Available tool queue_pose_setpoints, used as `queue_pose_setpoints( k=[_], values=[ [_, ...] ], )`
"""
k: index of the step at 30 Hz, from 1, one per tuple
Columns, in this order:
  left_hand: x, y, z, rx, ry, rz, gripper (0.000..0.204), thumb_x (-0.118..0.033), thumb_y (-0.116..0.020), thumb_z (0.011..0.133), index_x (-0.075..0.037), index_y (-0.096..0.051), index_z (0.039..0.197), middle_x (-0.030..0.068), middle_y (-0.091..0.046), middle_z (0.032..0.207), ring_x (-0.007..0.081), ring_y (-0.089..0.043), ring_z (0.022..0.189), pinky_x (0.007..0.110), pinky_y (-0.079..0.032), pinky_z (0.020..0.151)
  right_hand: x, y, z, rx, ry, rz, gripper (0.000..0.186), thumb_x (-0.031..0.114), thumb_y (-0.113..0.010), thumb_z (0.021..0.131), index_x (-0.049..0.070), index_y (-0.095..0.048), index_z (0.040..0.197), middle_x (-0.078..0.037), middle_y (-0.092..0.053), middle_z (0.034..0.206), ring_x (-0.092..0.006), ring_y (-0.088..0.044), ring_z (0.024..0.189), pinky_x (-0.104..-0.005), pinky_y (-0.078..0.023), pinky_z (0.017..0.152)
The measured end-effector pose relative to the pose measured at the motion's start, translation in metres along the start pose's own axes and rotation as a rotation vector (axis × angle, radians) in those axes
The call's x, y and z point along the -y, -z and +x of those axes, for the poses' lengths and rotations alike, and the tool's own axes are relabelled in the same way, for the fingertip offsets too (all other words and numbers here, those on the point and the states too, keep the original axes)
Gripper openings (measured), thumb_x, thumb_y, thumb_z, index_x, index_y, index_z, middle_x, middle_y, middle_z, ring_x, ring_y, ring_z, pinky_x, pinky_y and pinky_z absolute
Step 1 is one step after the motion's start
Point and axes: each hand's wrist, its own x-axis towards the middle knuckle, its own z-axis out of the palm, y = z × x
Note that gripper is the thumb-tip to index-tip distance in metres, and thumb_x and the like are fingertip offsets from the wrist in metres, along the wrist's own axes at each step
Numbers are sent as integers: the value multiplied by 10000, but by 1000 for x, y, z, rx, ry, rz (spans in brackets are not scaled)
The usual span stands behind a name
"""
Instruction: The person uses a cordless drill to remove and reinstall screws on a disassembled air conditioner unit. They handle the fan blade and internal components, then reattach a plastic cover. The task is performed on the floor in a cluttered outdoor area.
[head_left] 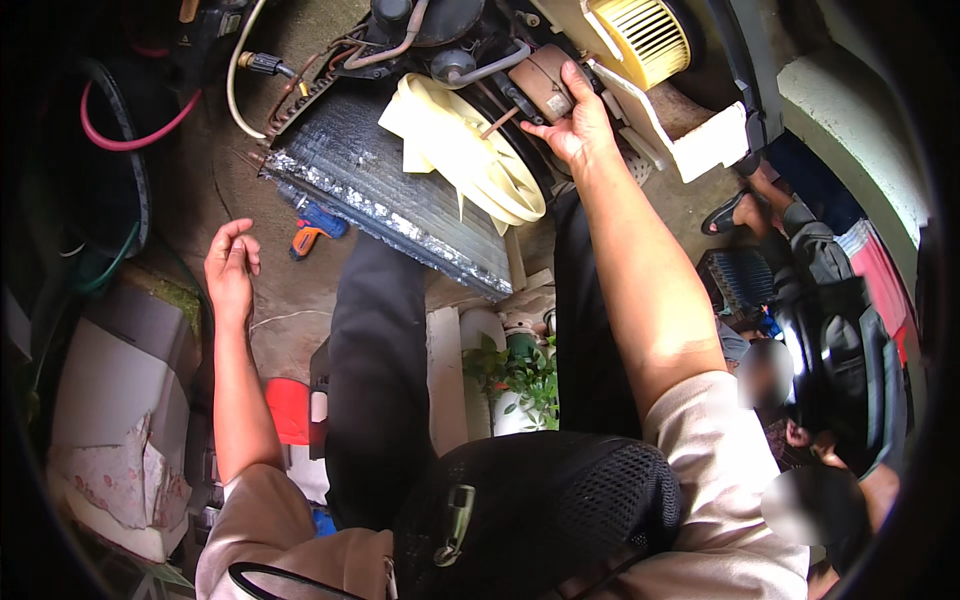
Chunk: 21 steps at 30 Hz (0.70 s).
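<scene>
My right hand [585, 130] reaches up to a brown, round fan motor [541, 84] and grips its side, thumb on top and other fingers beneath. A thin shaft [499, 123] runs from the motor toward a cream fan blade with an outer ring [465, 150]. Under the blade leans a dark finned condenser coil [350, 165], its lower edge scuffed white. My left hand [232, 270] hangs over the floor, left of the coil, with loosely bent fingers and nothing in it. Nearest to it lies a blue and orange power drill [318, 222].
A black compressor [430, 20] with copper pipes sits at the top. Right of the motor is a yellow blower wheel [643, 40] in a white housing [708, 145]. White foam blocks [120, 430] stand at left. Green leaves [530, 385] show between my legs; people sit at right.
</scene>
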Motion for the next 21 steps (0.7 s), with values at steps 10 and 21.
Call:
queue_pose_setpoints(
  k=[10, 21],
  values=[
    [-186, -154, -42, 389, -385, 1, 405, 104, -373, 876, 51, -699, 1111, 22, -638, 832, 75, -560, 740, 226, -471, 709, -2, 10, 4, -17, 67, -56, 573, 306, -839, 893, 59, -603, 1352, -160, -699, 1257, -365, -685, 1154, -705, -516, 945],
    [-186, -341, 20, 480, -319, 1097, 447, -227, -726, 863, 79, -676, 1185, 293, -726, 1089, 429, -713, 1042, 492, -549, 934, -3, 20, 4, 37, 75, 57, 696, 249, -922, 802, -36, -531, 1302, -203, -651, 1253, -390, -697, 1083, -674, -553, 931]
  ],
)
